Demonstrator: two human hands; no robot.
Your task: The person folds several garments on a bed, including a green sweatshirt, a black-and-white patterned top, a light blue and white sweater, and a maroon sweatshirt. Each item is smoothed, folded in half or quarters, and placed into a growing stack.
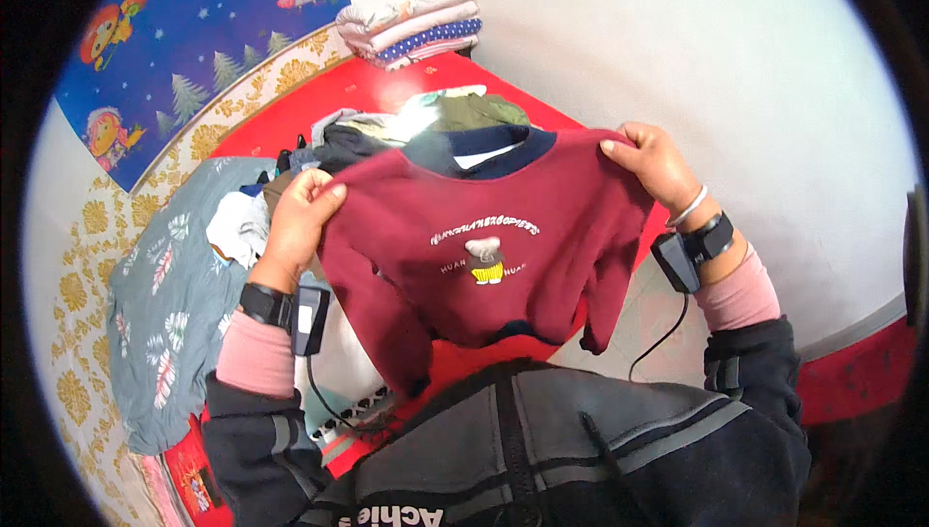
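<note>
I hold up a small dark red sweatshirt (484,246) with a navy collar and a little cartoon print on its chest. My left hand (298,215) grips its left shoulder and my right hand (650,161) grips its right shoulder. The garment hangs spread between them, sleeves drooping, front facing me. Both wrists wear black straps with small devices and cables.
Behind the sweatshirt lies a heap of mixed clothes (387,130) on a red bed surface (319,106). A folded stack of fabrics (411,22) sits at the far end. A grey leaf-patterned blanket (164,304) lies left. A white wall (726,72) runs along the right.
</note>
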